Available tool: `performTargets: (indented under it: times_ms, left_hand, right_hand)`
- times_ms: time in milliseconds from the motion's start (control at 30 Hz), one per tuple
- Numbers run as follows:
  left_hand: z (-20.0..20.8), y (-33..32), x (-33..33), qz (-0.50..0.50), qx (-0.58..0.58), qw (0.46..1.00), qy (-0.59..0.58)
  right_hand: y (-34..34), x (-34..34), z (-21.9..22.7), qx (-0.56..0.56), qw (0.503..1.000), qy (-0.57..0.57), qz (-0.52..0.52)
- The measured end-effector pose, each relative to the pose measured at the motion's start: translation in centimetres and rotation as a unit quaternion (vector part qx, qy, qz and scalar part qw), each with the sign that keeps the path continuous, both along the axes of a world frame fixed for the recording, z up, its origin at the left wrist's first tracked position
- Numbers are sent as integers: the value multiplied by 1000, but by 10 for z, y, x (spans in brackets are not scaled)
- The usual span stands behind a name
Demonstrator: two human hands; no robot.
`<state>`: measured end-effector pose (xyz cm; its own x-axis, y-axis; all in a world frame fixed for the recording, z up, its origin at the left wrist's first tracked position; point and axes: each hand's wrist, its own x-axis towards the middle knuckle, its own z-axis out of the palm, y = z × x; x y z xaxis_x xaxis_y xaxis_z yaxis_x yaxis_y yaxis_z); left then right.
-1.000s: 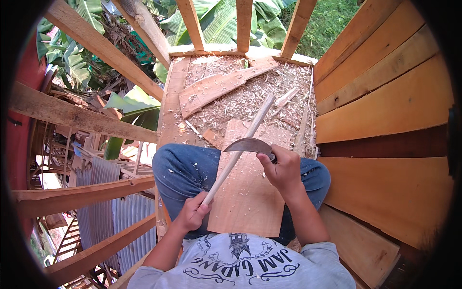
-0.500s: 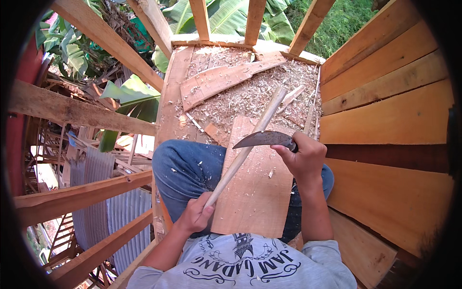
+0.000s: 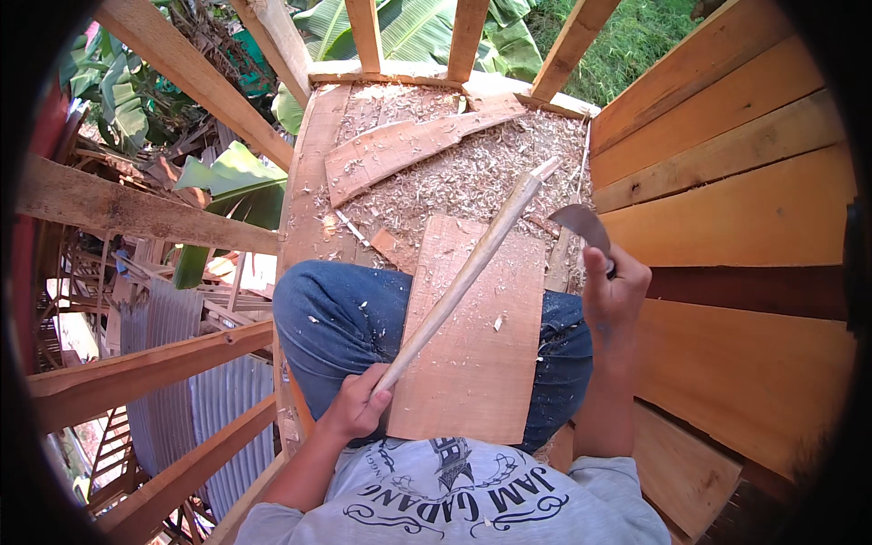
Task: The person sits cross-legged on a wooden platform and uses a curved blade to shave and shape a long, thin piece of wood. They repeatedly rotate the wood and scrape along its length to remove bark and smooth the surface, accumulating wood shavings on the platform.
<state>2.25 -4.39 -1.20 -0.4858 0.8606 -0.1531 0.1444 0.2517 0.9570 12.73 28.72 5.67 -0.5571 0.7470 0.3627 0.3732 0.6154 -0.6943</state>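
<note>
My left hand (image 3: pixel 360 402) grips the lower end of a long pale wooden stick (image 3: pixel 459 282). It slants up and away to the right, over a flat wooden board (image 3: pixel 472 363) lying across my lap. In my right hand (image 3: pixel 615 289) is a knife with a curved dark blade (image 3: pixel 583 223); its handle is mostly hidden by my fingers. The blade stands apart from the stick, to the right of it. A few shavings dot the board and my jeans (image 3: pixel 341 304).
Wood shavings (image 3: pixel 436 177) cover the floor ahead. A cut plank (image 3: pixel 409 150) lies there with a small wood block (image 3: pixel 393 250). Wooden rails (image 3: pixel 154 218) enclose the left and far sides, and a plank wall (image 3: pixel 727 218) stands close on the right. Corrugated sheets (image 3: pixel 232 427) lie below at left.
My right hand has swung the knife right, off the stick, and turned its blade upward. The stick stays in my left hand. The whole view has shifted slightly.
</note>
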Motion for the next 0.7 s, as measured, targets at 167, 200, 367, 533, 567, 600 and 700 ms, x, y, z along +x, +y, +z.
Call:
performTargets:
  times_ms: [167, 200, 367, 533, 567, 600, 700]
  left_hand:
    - [4, -1, 2, -9, 6, 999, 33]
    - [5, 0, 2, 0, 8, 999, 32]
    - [8, 6, 6, 22, 12, 999, 41]
    - [3, 4, 4, 13, 9, 999, 48]
    - [2, 4, 3, 9, 10, 999, 47]
    - [-1, -1, 3, 0, 15, 998, 55]
    - [-2, -10, 9, -13, 18, 998, 54]
  right_hand:
    - [-46, -7, -15, 43, 989, -108, 87]
    - [-45, -11, -18, 48, 989, -108, 84]
    - [-33, -22, -19, 136, 984, -103, 48]
    - [-22, -19, -24, 169, 978, -120, 23]
    - [-20, -19, -26, 158, 982, -103, 4]
    - [-17, -19, -29, 147, 985, -86, -14]
    - [68, 13, -31, -42, 970, -51, -233]
